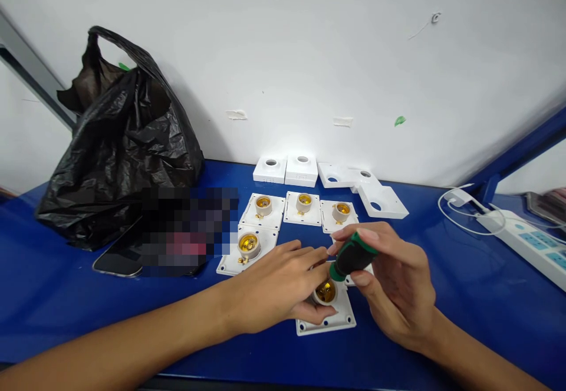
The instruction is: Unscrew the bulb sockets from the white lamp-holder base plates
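Observation:
My right hand (393, 285) grips a screwdriver by its green and black handle (354, 256), which tilts over a round lamp socket (326, 292) with a brass-coloured inside. The socket sits on a square white base plate (327, 322) near the table's front. Fingers of my left hand (283, 288) are closed around the socket's left side, with the thumb low by the plate. The screwdriver's shaft and tip are hidden behind my left fingers and the socket. Another white plate lies partly covered behind my right hand.
Several more socket plates (303, 207) lie behind my hands, with white square covers (301, 171) along the wall. At left stand a black plastic bag (128, 143) and a phone (121, 255). A power strip (526, 243) with a white cable lies at right on the blue table (477, 308).

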Action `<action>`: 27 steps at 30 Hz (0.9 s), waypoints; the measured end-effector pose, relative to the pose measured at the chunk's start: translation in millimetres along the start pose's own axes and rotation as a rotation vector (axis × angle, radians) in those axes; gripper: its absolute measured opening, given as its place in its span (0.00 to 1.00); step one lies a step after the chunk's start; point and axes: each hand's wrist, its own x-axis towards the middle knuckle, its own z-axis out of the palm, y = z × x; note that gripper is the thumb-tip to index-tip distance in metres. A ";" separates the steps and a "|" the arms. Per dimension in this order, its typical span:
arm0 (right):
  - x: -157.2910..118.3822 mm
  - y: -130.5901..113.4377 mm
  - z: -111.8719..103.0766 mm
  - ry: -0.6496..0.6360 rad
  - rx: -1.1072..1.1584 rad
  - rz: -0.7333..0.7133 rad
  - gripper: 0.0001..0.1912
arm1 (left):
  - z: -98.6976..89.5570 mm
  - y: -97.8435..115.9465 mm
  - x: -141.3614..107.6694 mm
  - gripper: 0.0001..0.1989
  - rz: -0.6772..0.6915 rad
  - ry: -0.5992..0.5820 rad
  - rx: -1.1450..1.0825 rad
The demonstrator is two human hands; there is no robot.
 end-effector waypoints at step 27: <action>3.8 -3.5 -3.7 -0.010 -0.030 0.082 0.33 | 3.9 -2.2 -1.8 0.18 -0.005 -0.003 -0.038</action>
